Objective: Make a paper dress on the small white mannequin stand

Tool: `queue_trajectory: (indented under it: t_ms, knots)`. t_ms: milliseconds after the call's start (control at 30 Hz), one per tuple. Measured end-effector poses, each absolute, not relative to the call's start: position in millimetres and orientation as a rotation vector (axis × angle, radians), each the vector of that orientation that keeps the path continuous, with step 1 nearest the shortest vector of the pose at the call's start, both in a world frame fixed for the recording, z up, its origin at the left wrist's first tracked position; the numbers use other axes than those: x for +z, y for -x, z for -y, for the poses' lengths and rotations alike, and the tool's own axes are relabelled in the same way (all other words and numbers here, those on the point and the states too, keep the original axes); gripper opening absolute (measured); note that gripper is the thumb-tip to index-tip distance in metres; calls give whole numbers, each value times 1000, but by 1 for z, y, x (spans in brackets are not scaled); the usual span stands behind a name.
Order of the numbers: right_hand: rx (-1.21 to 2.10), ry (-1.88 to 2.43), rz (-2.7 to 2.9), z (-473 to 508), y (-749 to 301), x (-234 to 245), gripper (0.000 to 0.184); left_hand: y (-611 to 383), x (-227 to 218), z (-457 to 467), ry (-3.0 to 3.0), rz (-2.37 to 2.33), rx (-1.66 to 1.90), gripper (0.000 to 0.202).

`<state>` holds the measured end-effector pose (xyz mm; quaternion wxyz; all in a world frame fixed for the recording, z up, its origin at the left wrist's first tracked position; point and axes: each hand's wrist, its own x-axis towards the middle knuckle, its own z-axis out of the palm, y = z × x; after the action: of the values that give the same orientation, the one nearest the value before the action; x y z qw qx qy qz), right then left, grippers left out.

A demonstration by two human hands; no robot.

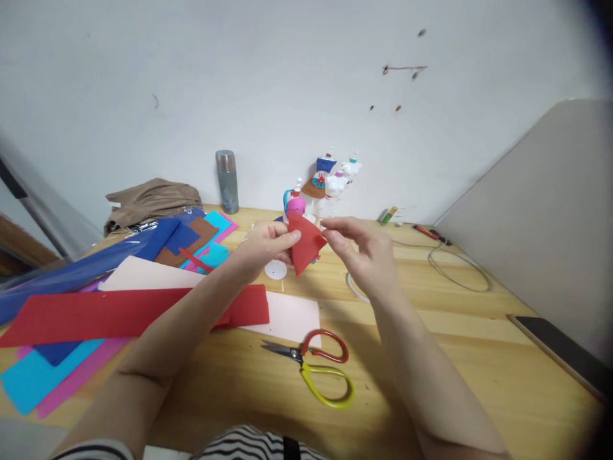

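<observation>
A small red sheet piece, roughly fan-shaped and perhaps craft foam or felt, is held up above the middle of the table. My left hand grips its left side, thumb on the near face. At its right corner, my right hand pinches the edge between thumb and forefinger. Below lie open scissors with one red and one yellow handle, blades pointing left. A long red strip lies across a pale pink sheet under my left forearm. Behind the piece stand several small decorated figures.
Several coloured sheets and a clear plastic wrap cover the left side. A flask and brown cloth stand along the wall. On the right are a phone, a cable and a red-handled tool.
</observation>
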<state>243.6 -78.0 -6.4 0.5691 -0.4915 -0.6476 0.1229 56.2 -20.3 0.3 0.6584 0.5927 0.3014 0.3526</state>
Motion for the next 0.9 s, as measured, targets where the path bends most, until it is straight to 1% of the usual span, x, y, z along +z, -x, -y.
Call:
queue_trajectory:
  t_ms: [100, 167, 300, 467, 533, 667, 733, 800, 900]
  knots:
    - [587, 1175, 1551, 71, -244, -11, 35, -56, -1, 18, -1352, -646, 753, 20]
    - [704, 1165, 1537, 67, -242, -14, 40, -55, 0, 18, -1387, -660, 747, 21]
    - [773, 1095, 1440, 64, -241, -15, 39, -53, 1, 17, -1437, -662, 705, 23]
    - [1037, 1049, 1411, 64, -243, -16, 43, -55, -1, 16, -1501, -695, 675, 26]
    - [1060, 1054, 1381, 64, -243, -17, 43, -55, -2, 14, -1529, -678, 676, 30]
    - [1041, 1057, 1356, 63, -242, -18, 40, -53, -3, 11, -1547, -657, 668, 48]
    - [1035, 1065, 1328, 62, -242, -18, 37, -52, -2, 11, -1555, -664, 646, 51]
    - [1019, 1081, 1295, 61, -241, -18, 33, -51, 0, 12, -1584, -658, 629, 49]
    - [971, 1090, 1258, 61, -239, -18, 31, -52, 4, 18, -1618, -668, 630, 37]
